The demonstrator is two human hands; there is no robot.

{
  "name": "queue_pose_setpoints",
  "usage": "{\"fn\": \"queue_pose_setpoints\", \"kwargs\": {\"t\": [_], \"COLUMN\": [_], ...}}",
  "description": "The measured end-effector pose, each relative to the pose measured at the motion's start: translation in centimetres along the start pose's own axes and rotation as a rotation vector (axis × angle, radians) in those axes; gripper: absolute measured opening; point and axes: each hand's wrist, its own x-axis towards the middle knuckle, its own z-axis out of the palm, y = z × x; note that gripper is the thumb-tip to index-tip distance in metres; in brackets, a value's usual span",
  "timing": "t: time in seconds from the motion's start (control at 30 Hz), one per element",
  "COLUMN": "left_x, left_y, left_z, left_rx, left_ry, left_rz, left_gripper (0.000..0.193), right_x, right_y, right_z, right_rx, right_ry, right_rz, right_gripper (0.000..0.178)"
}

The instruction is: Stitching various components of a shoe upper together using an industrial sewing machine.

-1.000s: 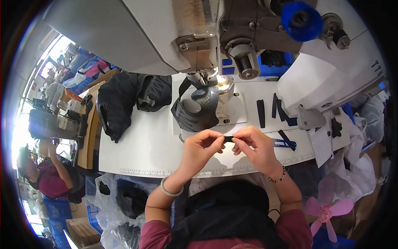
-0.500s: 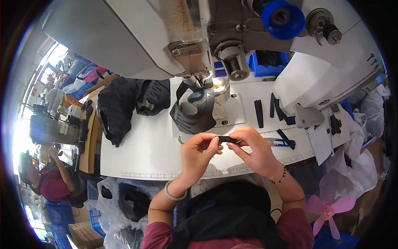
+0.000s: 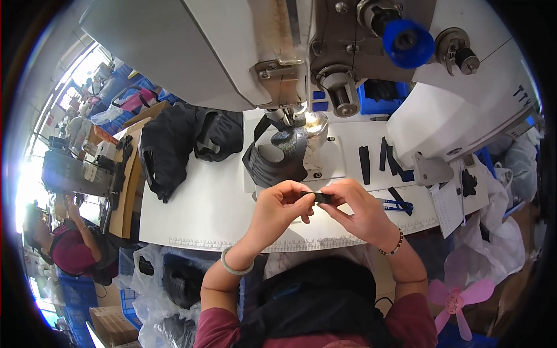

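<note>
Between my two hands is a short black strip (image 3: 321, 198), pinched at both ends above the front of the white table. Thumb and fingers of my left hand (image 3: 282, 210) close on its left end; those of my right hand (image 3: 358, 213) grip the right end. Just beyond my hands, a dark shoe upper (image 3: 275, 164) with a shiny patch and a loop strap sits under the sewing machine's needle area (image 3: 288, 116). Several more black strips (image 3: 364, 165) lie on the table to the right, near a blue-handled cutter (image 3: 400, 205).
Dark fabric pieces (image 3: 165, 151) are heaped at the table's left. The sewing machine head (image 3: 232, 52) hangs over the far side. A ruler strip (image 3: 203, 242) runs along the front edge. A pink fan (image 3: 455, 301) stands lower right; another person (image 3: 72, 249) works at the far left.
My fingers have drawn closer together on the strip, so less of it shows and it looks folded or bunched. The whole view has shifted slightly.
</note>
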Motion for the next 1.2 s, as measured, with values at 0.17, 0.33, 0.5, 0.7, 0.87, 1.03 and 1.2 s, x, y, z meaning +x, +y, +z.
{"fn": "queue_pose_setpoints", "kwargs": {"t": [0.17,0.33,0.5,0.7,0.87,1.03,1.2], "left_x": [-0.8,-0.6,2.7,4.4,5.1,5.1,5.3], "left_y": [1.2,4.7,6.8,4.1,3.2,4.1,5.0], "left_z": [-0.4,-2.7,-4.2,-3.0,-3.0,-2.9,-3.3], "left_rx": [0.016,-0.007,0.031,0.197,0.068,0.064,0.131], "left_ry": [0.014,0.243,0.240,0.308,0.346,0.347,0.306], "left_rz": [0.053,0.294,0.271,0.245,0.266,0.192,0.155], "left_gripper": [0.011,0.011,0.014,0.018,0.017,0.017,0.017], "right_x": [0.7,2.8,6.4,6.1,5.7,5.4,5.3], "right_y": [-0.1,-0.4,-1.7,0.9,2.6,2.2,2.0], "right_z": [0.5,2.4,4.9,5.8,6.4,6.0,4.9], "right_rx": [0.064,0.476,0.977,0.599,0.472,0.300,0.214], "right_ry": [0.060,0.119,0.358,0.499,0.465,0.380,0.272], "right_rz": [-0.096,0.272,0.407,0.181,0.049,0.040,0.100], "right_gripper": [0.031,0.033,0.024,0.029,0.026,0.026,0.043]}}
